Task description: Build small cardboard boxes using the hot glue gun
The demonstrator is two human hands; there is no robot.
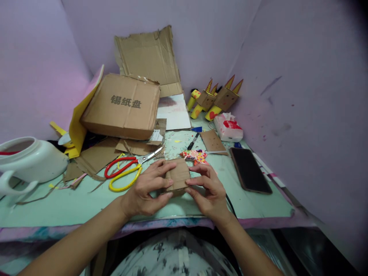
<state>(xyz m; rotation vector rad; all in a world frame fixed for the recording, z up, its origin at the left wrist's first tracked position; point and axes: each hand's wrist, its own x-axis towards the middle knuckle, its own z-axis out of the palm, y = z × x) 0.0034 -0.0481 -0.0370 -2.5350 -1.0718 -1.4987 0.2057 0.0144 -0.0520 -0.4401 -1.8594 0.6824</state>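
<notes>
A small folded piece of brown cardboard (178, 177) is held between both hands just above the pale green table top (71, 203). My left hand (148, 188) pinches its left edge with thumb and fingers. My right hand (208, 189) grips its right edge the same way. Just left of my hands lie scissors (126, 170) with red and yellow handles, blades pointing right. A colourful patterned paper scrap (194, 155) lies just behind the cardboard piece.
A dark phone (249, 170) lies to the right. A closed cardboard box (122, 105) and flat cardboard sheets stand behind. Cardboard figures with yellow cones (215, 99), a tissue pack (228, 128), a white jug (27, 159) at left, and a pen (192, 142).
</notes>
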